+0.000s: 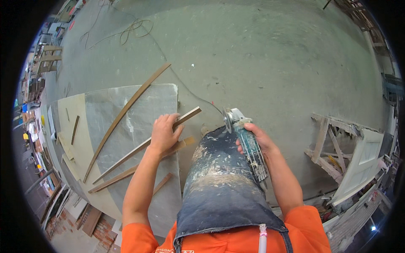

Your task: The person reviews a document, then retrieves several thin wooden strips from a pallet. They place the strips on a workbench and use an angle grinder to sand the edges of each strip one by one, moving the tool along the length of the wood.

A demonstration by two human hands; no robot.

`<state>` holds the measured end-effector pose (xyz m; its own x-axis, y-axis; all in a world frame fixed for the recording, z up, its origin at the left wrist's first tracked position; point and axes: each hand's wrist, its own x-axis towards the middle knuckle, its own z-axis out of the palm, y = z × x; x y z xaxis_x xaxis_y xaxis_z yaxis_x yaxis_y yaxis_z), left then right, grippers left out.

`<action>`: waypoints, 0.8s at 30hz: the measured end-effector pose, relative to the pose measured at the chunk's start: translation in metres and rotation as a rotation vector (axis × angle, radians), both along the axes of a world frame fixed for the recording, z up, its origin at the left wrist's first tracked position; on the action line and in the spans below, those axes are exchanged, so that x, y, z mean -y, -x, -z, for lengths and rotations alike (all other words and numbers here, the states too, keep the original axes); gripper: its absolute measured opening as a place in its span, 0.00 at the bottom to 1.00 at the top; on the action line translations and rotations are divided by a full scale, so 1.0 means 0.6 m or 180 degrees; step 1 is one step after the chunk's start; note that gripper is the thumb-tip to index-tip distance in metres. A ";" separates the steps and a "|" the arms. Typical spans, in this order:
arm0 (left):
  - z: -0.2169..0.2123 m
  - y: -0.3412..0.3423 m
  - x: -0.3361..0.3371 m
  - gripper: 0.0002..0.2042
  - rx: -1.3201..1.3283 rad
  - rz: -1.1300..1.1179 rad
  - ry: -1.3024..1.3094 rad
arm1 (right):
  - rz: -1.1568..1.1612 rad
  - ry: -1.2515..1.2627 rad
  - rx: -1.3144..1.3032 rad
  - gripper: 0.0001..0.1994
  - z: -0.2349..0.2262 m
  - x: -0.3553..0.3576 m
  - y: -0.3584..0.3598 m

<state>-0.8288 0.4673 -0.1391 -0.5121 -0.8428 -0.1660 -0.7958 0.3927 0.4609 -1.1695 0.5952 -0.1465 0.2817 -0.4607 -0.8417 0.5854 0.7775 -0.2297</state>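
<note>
My left hand [165,131] presses down on a long thin wooden strip [126,155] that lies across a grey board [139,109], near the strip's right end. My right hand [258,139] grips a teal angle grinder [247,141], its disc [228,120] pointing away from me, just right of the strip's end. A second wooden strip [126,173] lies parallel below the first. A stained dark apron [221,185] covers my raised knee between the hands. The grinder's cable [185,88] runs off over the floor.
A long curved wooden strip [126,110] lies across the board's upper left. Short wood offcuts [75,130] rest on a pale panel at left. A wooden frame [333,149] and white panels [363,164] stand at right. Cables [130,29] coil on the concrete floor.
</note>
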 end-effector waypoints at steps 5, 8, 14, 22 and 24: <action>0.015 0.002 -0.020 0.16 -0.0096 -0.0065 0.0306 | -0.0358 0.0069 0.0049 0.23 -0.012 0.055 -0.030; 0.017 0.004 -0.025 0.17 -0.0012 -0.0145 0.0364 | -0.0526 0.0113 0.0060 0.22 -0.004 0.075 -0.041; 0.021 0.000 -0.032 0.20 -0.0098 -0.0226 0.0390 | -0.0799 0.0047 0.0101 0.27 -0.006 0.092 -0.040; 0.018 -0.005 -0.031 0.20 -0.0185 -0.0202 0.0356 | -0.1059 0.0129 -0.0178 0.25 -0.019 0.103 -0.051; 0.017 -0.007 -0.031 0.20 -0.0206 -0.0208 0.0333 | -0.1090 0.0134 -0.0136 0.25 -0.017 0.104 -0.050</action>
<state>-0.8248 0.4862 -0.1495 -0.4622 -0.8857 -0.0438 -0.7912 0.3896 0.4713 -1.1396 0.5326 -0.1360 0.3908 -0.3801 -0.8384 0.2812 0.9165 -0.2845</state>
